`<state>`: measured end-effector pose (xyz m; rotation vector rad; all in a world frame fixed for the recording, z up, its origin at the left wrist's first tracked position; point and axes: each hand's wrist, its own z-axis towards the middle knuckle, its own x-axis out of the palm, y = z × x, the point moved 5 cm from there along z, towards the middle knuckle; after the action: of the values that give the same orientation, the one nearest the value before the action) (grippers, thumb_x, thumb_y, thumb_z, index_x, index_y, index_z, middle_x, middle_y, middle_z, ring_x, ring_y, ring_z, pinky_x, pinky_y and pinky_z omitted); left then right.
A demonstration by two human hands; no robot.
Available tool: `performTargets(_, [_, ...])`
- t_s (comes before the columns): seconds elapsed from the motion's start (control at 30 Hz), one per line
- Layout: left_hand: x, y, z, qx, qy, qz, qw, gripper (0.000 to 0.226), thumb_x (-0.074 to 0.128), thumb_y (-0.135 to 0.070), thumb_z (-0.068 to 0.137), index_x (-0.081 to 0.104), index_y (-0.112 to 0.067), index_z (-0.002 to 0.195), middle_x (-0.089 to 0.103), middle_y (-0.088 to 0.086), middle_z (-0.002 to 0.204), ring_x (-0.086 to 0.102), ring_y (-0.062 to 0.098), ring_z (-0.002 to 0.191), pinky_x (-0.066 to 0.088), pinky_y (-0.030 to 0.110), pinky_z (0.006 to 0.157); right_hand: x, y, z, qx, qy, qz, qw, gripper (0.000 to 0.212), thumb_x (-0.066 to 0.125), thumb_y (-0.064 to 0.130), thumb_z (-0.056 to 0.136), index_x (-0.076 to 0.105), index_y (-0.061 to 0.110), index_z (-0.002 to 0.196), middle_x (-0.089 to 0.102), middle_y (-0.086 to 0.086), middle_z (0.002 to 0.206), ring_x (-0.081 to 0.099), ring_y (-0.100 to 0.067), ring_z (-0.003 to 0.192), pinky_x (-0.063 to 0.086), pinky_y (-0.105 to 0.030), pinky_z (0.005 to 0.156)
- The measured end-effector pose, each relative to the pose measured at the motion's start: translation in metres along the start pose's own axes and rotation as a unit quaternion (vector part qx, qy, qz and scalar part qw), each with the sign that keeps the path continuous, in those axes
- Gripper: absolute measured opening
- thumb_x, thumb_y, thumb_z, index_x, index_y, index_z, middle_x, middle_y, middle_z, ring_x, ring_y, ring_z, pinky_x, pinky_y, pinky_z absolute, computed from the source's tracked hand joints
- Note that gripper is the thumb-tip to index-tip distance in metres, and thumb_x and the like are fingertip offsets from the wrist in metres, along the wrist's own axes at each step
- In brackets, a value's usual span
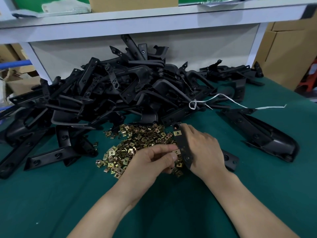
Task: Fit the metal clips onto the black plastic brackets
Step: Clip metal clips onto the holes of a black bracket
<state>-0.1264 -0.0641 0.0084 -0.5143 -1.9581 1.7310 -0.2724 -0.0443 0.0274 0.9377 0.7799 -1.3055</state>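
Green table cover (51, 194), white strap (240, 104), white shelf (120, 23), cardboard boxes (284, 54) at right.

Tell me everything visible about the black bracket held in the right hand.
The bracket is a flat, narrow strip of matte black plastic with small round holes. The right hand grips it from the right side, over the pile of clips. One brass-coloured clip sits on its left edge near the far end; the left hand pinches a second clip against that edge, lower down.
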Motion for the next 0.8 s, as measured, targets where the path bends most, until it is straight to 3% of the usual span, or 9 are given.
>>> performTargets(0.23, [0.003,0.004,0.002,-0.03,-0.001,-0.117,0.993,0.028,0.076,-0.018,0.071,0.081,-0.014,0.098,0.07,0.009,0.083,0.065,0.011,0.073,0.055,0.021,0.071,0.0,0.001,0.0,-0.001,0.003,0.002,1.0,0.049,0.072,0.026,0.076,0.058,0.011,0.121,0.067,-0.005,0.1,0.067,-0.03,0.078,0.043,-0.033,0.065])
performTargets(0.8, [0.007,0.013,0.006,-0.053,0.044,-0.156,0.985,0.016,0.071,-0.016,0.084,0.077,-0.007,0.095,0.07,0.016,0.093,0.067,0.018,0.08,0.057,0.027,0.076,0.004,0.002,0.0,-0.01,0.0,-0.011,1.0,0.049,0.072,0.032,0.078,0.056,0.016,0.122,0.067,0.0,0.102,0.068,-0.026,0.081,0.032,-0.029,0.065])
